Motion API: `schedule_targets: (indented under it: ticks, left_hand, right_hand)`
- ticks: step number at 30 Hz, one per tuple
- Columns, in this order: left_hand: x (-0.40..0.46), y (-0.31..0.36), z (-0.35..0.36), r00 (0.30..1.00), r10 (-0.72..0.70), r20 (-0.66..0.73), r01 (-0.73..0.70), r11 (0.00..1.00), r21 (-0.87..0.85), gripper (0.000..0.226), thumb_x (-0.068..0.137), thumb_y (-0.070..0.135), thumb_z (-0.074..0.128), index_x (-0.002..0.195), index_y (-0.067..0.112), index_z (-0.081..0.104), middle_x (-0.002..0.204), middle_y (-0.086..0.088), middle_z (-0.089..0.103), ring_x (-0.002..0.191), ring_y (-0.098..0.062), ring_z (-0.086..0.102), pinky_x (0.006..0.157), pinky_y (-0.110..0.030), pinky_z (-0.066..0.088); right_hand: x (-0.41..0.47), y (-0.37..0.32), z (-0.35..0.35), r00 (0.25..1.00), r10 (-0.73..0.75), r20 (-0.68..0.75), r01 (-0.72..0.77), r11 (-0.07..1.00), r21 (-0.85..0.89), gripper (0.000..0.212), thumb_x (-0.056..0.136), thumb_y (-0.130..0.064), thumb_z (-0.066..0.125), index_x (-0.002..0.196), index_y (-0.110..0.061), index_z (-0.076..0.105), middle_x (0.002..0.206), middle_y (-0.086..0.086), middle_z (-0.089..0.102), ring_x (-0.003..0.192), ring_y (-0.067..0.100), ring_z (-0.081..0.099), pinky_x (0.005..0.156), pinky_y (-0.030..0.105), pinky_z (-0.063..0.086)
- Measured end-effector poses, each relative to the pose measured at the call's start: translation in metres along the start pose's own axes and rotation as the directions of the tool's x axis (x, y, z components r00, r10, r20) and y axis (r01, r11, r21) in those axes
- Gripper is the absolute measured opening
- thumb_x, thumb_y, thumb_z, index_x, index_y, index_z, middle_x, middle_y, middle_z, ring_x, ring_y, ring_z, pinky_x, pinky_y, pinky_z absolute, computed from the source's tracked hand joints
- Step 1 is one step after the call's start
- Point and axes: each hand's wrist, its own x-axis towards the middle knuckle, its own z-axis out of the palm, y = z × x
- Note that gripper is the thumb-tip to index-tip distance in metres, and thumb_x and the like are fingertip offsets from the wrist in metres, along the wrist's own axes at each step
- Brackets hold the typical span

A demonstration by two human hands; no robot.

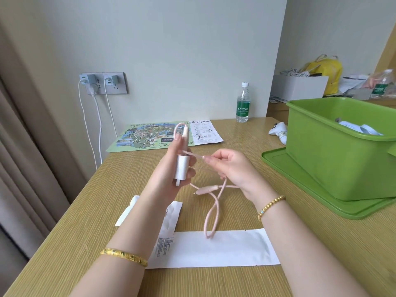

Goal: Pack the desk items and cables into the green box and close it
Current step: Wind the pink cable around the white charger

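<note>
Left hand (177,168) upright, fingers fairly straight, thumb pinning a smooth white charger block (181,168) to the palm, with pink braided cable (211,213) looped over the fingertips. Right hand (231,168) pinching the same cable, its slack drooping onto flat white paper packets (225,249) on the wood-grain counter (107,189). Glossy green plastic box (334,159), open, at far right atop its lid (300,183).

Both my forearms are bare, with no sleeves in sight. On my left wrist I wear a broad gold bangle (123,256) with an engraved pattern. On my right wrist sits a gold bead bracelet (270,207) carrying one small blue bead.
</note>
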Motion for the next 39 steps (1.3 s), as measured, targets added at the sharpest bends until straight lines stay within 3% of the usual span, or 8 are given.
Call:
schedule_targets:
  ticks: [7, 13, 15, 19, 23, 27, 34, 39]
  left_hand:
    - [-0.01, 0.0, 0.001, 0.929, -0.156, 0.336, -0.068, 0.82, 0.568, 0.031, 0.075, 0.056, 0.055, 0.061, 0.028, 0.058, 0.059, 0.005, 0.05, 0.048, -0.009, 0.04, 0.044, -0.018, 0.029]
    - [-0.008, -0.019, 0.007, 0.978, 0.139, 0.157, -0.129, -0.194, 0.973, 0.049, 0.078, 0.071, 0.043, 0.076, 0.024, 0.055, 0.057, 0.008, 0.048, 0.055, -0.013, 0.048, 0.048, -0.023, 0.03]
    - [-0.006, -0.021, 0.008, 0.93, 0.36, 0.073, 0.027, -0.266, 0.964, 0.048, 0.08, 0.073, 0.037, 0.074, 0.029, 0.052, 0.068, 0.005, 0.049, 0.063, -0.021, 0.054, 0.052, -0.024, 0.034]
    - [0.002, -0.017, -0.002, 0.922, 0.38, -0.073, 0.095, -0.039, 0.995, 0.041, 0.083, 0.065, 0.043, 0.089, 0.027, 0.058, 0.071, 0.006, 0.052, 0.068, -0.018, 0.053, 0.054, -0.027, 0.033]
    - [0.004, -0.013, -0.006, 0.974, 0.16, -0.159, 0.066, 0.471, 0.88, 0.038, 0.083, 0.058, 0.052, 0.103, 0.028, 0.06, 0.067, 0.008, 0.051, 0.059, -0.011, 0.051, 0.055, -0.028, 0.044]
    - [0.001, -0.012, -0.003, 0.985, -0.048, -0.164, 0.14, 0.781, 0.609, 0.035, 0.086, 0.05, 0.055, 0.113, 0.027, 0.057, 0.071, 0.002, 0.049, 0.052, -0.009, 0.049, 0.037, -0.017, 0.039]
    - [-0.001, -0.003, 0.003, 0.982, -0.154, -0.107, 0.174, 0.963, 0.208, 0.035, 0.091, 0.052, 0.042, 0.085, 0.022, 0.06, 0.063, 0.002, 0.043, 0.055, -0.013, 0.042, 0.038, -0.018, 0.034]
    - [0.0, -0.007, 0.001, 0.956, -0.109, -0.271, 0.178, 0.953, 0.247, 0.03, 0.09, 0.047, 0.05, 0.077, 0.021, 0.055, 0.057, -0.001, 0.042, 0.049, -0.013, 0.04, 0.036, -0.015, 0.03]
  right_hand:
    - [-0.001, -0.001, -0.02, 0.99, 0.116, -0.078, -0.105, 0.985, 0.134, 0.038, 0.067, -0.042, 0.073, 0.067, -0.013, 0.049, 0.039, -0.012, 0.038, 0.03, 0.0, 0.044, 0.037, 0.012, 0.036]
    - [0.0, -0.001, -0.016, 0.982, 0.067, -0.176, -0.056, 0.996, 0.065, 0.021, 0.087, -0.028, 0.061, 0.072, -0.014, 0.061, 0.032, -0.015, 0.036, 0.029, 0.0, 0.033, 0.036, 0.011, 0.027]
    - [-0.001, -0.004, -0.013, 0.99, 0.006, -0.139, 0.008, 0.994, 0.105, 0.017, 0.092, -0.021, 0.054, 0.084, -0.012, 0.066, 0.035, -0.015, 0.037, 0.031, 0.0, 0.03, 0.036, 0.011, 0.024]
    - [-0.002, -0.003, -0.006, 0.997, -0.074, -0.001, 0.074, 0.991, 0.109, 0.019, 0.094, -0.014, 0.05, 0.096, -0.016, 0.068, 0.042, -0.016, 0.033, 0.037, 0.0, 0.026, 0.037, 0.012, 0.023]
    - [-0.004, -0.003, -0.001, 0.99, -0.12, 0.074, 0.116, 0.992, 0.05, 0.023, 0.095, -0.01, 0.048, 0.104, -0.018, 0.068, 0.041, -0.018, 0.04, 0.037, 0.0, 0.032, 0.04, 0.009, 0.027]
    - [-0.005, -0.005, 0.0, 0.983, -0.172, 0.056, 0.174, 0.984, -0.033, 0.025, 0.095, -0.006, 0.047, 0.109, -0.015, 0.066, 0.047, -0.03, 0.052, 0.043, -0.009, 0.047, 0.041, 0.005, 0.032]
    - [-0.002, -0.002, 0.0, 0.971, -0.238, -0.022, 0.232, 0.959, -0.161, 0.021, 0.091, -0.007, 0.053, 0.1, -0.016, 0.07, 0.072, -0.027, 0.064, 0.072, -0.015, 0.056, 0.069, 0.002, 0.039]
    - [0.0, 0.003, 0.006, 0.978, -0.202, 0.056, 0.21, 0.946, -0.246, 0.02, 0.091, -0.014, 0.055, 0.096, -0.025, 0.071, 0.081, -0.019, 0.065, 0.073, -0.011, 0.054, 0.071, 0.006, 0.04]
